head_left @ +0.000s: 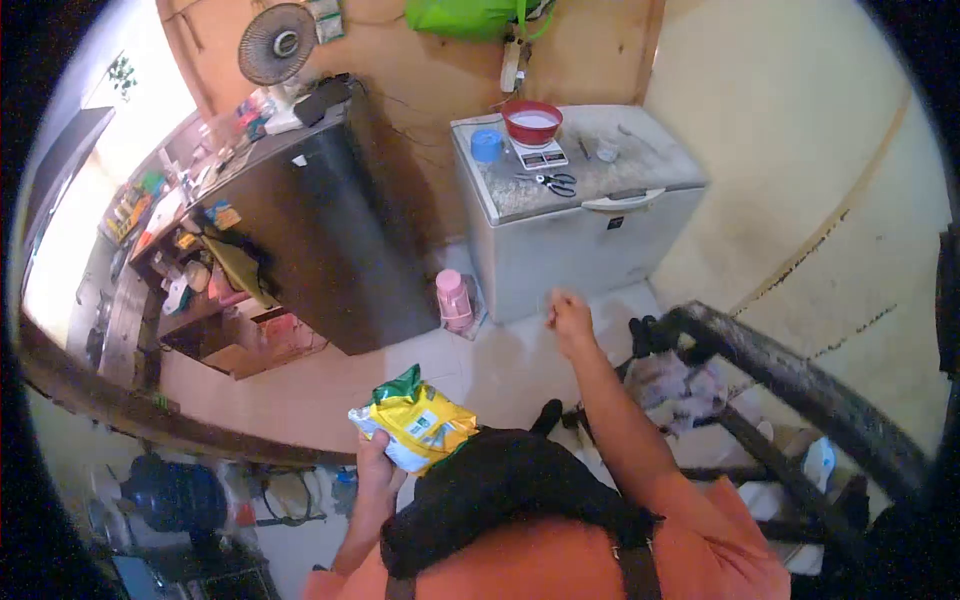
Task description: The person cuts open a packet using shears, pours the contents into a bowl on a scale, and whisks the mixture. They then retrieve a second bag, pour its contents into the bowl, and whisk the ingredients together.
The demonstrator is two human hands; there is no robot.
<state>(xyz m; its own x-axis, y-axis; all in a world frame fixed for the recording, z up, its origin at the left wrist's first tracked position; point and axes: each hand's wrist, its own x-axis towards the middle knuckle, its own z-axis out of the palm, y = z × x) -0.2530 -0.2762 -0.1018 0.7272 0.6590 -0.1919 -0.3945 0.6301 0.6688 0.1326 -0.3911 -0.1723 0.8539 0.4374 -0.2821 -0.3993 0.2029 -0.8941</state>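
My left hand (376, 467) grips a yellow, green and white plastic packet (418, 422) by its lower left side, close to my body. The packet's green top end is bunched up. My right hand (568, 322) is stretched out ahead, above the floor and in front of the white chest freezer (570, 262). Its fingers are curled together; whether anything small is in them cannot be made out. On the freezer lid, a red bowl (533, 122) with white contents rests on a white kitchen scale (540, 156). Scissors (548, 184) and a blue container (487, 146) are beside it.
A pink flask (454, 300) stands on the floor between the freezer and a dark refrigerator (320, 230). A fan (277, 45) is on top of the refrigerator. A dark railing (800, 390) runs along my right, and a cardboard box (265, 343) lies at left.
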